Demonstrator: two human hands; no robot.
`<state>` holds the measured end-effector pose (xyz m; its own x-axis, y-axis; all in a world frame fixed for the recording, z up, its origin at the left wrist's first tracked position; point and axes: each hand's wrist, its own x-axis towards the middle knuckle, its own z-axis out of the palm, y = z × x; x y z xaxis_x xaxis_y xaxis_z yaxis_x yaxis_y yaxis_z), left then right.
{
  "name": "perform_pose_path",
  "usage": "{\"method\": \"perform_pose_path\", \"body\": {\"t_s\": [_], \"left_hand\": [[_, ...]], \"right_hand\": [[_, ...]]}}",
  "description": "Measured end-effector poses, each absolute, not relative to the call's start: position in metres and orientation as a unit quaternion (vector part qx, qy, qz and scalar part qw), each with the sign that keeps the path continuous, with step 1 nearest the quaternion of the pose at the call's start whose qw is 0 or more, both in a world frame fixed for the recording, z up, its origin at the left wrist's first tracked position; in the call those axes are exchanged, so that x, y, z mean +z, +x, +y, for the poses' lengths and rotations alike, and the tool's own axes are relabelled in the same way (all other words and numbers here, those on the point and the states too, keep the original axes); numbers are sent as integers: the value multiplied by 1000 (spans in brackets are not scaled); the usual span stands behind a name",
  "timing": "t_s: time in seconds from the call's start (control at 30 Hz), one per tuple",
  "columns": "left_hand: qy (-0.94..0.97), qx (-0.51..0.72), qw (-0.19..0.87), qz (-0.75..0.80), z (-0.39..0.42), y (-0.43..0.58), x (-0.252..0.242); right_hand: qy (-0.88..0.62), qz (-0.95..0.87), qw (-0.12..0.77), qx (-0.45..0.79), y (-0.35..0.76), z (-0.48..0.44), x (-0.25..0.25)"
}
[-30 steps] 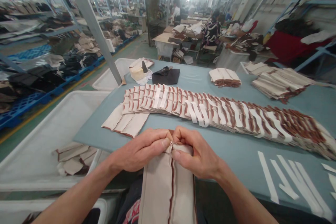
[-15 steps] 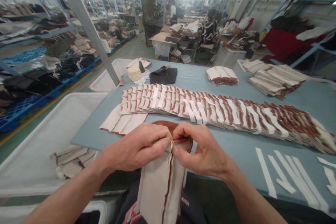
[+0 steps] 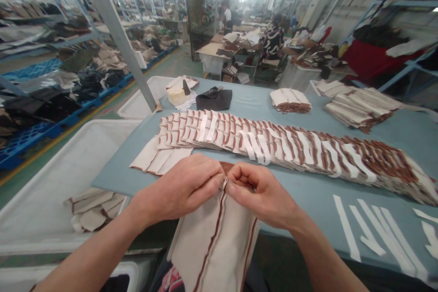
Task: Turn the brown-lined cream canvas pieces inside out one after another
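Note:
Both hands pinch the top edge of a cream fabric piece (image 3: 205,246) that has a brown seam down its middle. It hangs over my lap at the near table edge. My left hand (image 3: 185,185) is closed on it just left of the seam. On the seam's right side, my right hand (image 3: 258,191) grips with thumb and curled fingers; the fingertips of both hands nearly meet. A brown inner face shows behind them. Beyond lies a long overlapping row of similar cream and brown pieces (image 3: 219,132), with white strips (image 3: 255,146) laid across it.
Loose white strips (image 3: 383,232) lie on the blue-grey table (image 3: 130,155) at right. Further back are stacked cream pieces (image 3: 290,100), a black cloth item (image 3: 214,99) and a yellowish roll (image 3: 178,96). White bins (image 3: 44,200) and a slanted metal post (image 3: 126,41) stand left. A person (image 3: 272,39) sits beyond.
The fabric piece has spread wider below my hands, and its lower end has swung left. My right hand has rotated slightly, its fingers more curled. Both hands still hold the top edge.

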<state>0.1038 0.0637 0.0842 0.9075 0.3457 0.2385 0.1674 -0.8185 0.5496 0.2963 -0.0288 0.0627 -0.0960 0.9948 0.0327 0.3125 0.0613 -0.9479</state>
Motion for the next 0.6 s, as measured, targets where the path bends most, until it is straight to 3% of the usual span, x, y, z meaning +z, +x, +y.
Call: {"method": "perform_pose_path", "body": {"t_s": [0.2,0.43,0.6], "left_hand": [[930,198,270,151,63,104,70],[890,372,179,193,51,109,60],[874,321,286,227,41,107,65]], "right_hand": [[-534,-643,398,379,298,-28,58],[-510,-626,444,388,296,-27,51],[-524,-619,455,369,296,-26,46]]}}
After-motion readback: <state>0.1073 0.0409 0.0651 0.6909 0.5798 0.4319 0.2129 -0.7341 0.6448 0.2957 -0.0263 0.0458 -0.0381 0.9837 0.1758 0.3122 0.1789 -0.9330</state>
